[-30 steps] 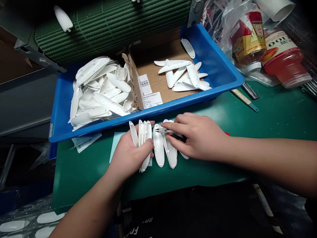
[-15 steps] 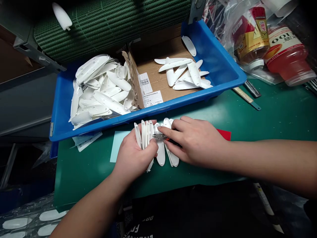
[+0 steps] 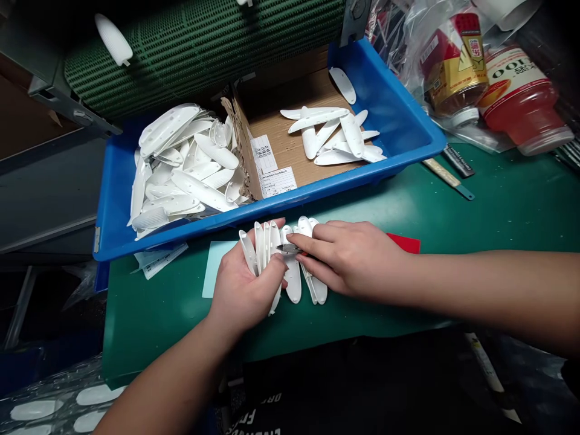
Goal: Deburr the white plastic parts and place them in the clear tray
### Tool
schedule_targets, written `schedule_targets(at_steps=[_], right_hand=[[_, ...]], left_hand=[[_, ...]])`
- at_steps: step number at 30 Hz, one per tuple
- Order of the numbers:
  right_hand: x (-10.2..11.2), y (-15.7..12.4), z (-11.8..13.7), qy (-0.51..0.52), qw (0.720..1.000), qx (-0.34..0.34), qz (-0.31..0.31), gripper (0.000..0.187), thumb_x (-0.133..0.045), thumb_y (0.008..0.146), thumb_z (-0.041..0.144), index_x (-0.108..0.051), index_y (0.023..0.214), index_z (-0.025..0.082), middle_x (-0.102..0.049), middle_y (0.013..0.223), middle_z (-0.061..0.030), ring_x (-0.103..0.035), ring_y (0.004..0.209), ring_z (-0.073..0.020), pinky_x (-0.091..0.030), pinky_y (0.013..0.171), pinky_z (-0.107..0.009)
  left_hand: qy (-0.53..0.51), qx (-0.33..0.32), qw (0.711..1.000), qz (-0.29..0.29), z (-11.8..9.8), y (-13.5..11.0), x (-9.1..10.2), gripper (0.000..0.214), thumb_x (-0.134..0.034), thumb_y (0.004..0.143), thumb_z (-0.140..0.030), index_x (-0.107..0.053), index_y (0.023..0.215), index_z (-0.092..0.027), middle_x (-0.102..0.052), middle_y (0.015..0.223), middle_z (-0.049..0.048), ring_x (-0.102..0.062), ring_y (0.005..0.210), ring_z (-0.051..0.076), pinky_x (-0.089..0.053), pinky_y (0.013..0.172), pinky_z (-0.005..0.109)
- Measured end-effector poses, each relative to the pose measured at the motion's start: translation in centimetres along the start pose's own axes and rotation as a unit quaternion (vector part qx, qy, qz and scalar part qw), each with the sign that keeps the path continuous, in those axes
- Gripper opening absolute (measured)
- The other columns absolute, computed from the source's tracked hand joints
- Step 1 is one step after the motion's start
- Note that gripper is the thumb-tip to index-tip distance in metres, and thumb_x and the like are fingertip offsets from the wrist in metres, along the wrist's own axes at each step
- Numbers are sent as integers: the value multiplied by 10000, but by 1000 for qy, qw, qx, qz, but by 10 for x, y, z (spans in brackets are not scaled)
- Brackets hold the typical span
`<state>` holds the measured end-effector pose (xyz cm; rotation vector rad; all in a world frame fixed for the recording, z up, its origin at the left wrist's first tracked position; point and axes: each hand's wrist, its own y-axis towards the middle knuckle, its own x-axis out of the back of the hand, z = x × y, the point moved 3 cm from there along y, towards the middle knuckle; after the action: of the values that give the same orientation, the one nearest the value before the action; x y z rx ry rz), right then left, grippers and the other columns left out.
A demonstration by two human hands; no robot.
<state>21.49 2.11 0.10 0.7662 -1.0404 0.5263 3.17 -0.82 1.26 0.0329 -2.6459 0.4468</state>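
My left hand [image 3: 244,284] is closed round a fanned stack of white plastic shells [image 3: 263,244], held upright on edge over the green table [image 3: 453,205]. My right hand [image 3: 351,257] grips small cutters [image 3: 290,248], whose metal tip touches the stack's right side. More white shells [image 3: 301,278] lie flat on the table under and between both hands.
A blue bin [image 3: 399,115] sits behind, with a heap of white shells [image 3: 181,163] on its left and a cardboard box [image 3: 290,127] holding several shells on its right. Bottles in plastic [image 3: 489,78] stand at the far right. A green ribbed conveyor [image 3: 203,42] runs along the back.
My right hand moved left, bringing the cutter tip from the flat shells to the stack in my left hand. The left hand barely shifted.
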Motion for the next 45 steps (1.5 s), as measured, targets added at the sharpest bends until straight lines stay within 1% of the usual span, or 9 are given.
schedule_targets(at_steps=[4, 6, 11, 15, 21, 27, 31, 35, 45], right_hand=[[2, -1, -12, 49, 997, -36, -47, 382, -534, 1078, 381, -688, 1361, 176, -707, 908, -57, -642, 795, -187, -393, 633, -315], [1, -1, -18, 50, 996, -58, -42, 385, -556, 1065, 370, -688, 1373, 181, -702, 903, -56, -645, 810, -192, -396, 647, -312], [0, 0, -23, 46, 996, -78, -11, 397, -570, 1056, 367, -684, 1391, 186, -705, 930, -58, -659, 859, -221, -398, 676, -326], [0, 0, -24, 49, 995, -84, -6, 399, -567, 1059, 371, -683, 1393, 187, -713, 959, -68, -656, 871, -218, -395, 681, -323], [2, -2, -19, 50, 996, -71, -16, 402, -568, 1054, 396, -682, 1392, 211, -693, 950, -69, -614, 866, -213, -351, 641, -322], [5, 0, -5, -10, 1000, -26, 13, 413, -525, 1068, 411, -660, 1395, 197, -679, 986, -85, -546, 846, -226, -286, 606, -344], [4, 1, 0, -30, 999, -21, 39, 416, -491, 1083, 410, -646, 1401, 191, -673, 995, -87, -537, 858, -239, -295, 617, -361], [3, 0, 3, -41, 998, -21, 47, 405, -481, 1088, 391, -645, 1392, 178, -679, 997, -101, -539, 866, -247, -301, 620, -365], [2, -1, 6, -47, 998, -17, 38, 399, -485, 1091, 381, -652, 1386, 171, -671, 971, -90, -546, 873, -244, -302, 632, -362]], left_hand=[[-10, -42, 999, -3, 8, 10, 3, 498, -676, 912, -410, -662, 1370, -214, -734, 1261, 77, -732, 1041, 273, -606, 880, 337], [-13, -42, 999, 0, 12, 14, 4, 494, -697, 910, -448, -662, 1343, -212, -716, 1305, 84, -709, 1121, 286, -596, 909, 334], [36, 29, 998, 39, 13, 15, 4, 540, -665, 931, -532, -612, 1405, -281, -746, 800, 15, -657, 508, 193, -524, 465, 265], [29, 51, 998, 22, 5, 13, 9, 596, -652, 928, -528, -591, 1445, -237, -624, 558, -28, -593, 421, 196, -489, 409, 257], [-72, 60, 994, 61, 6, 12, 9, 757, -700, 892, -441, -461, 1567, -193, -696, 702, 5, -677, 527, 215, -587, 478, 296], [-33, 29, 997, 62, 1, 5, 5, 573, -705, 891, -345, -587, 1436, -214, -682, 601, -13, -684, 512, 214, -587, 482, 265], [-26, 33, 999, 35, -4, 2, 2, 438, -717, 856, -306, -655, 1281, -220, -737, 732, 8, -694, 511, 201, -577, 454, 251], [-18, 29, 999, 21, -1, 2, -1, 434, -728, 838, -287, -642, 1262, -262, -772, 891, 19, -692, 497, 192, -582, 434, 265], [8, 19, 999, 24, -2, 1, -2, 457, -701, 816, -220, -648, 1268, -265, -759, 846, -5, -686, 483, 184, -578, 432, 256]])
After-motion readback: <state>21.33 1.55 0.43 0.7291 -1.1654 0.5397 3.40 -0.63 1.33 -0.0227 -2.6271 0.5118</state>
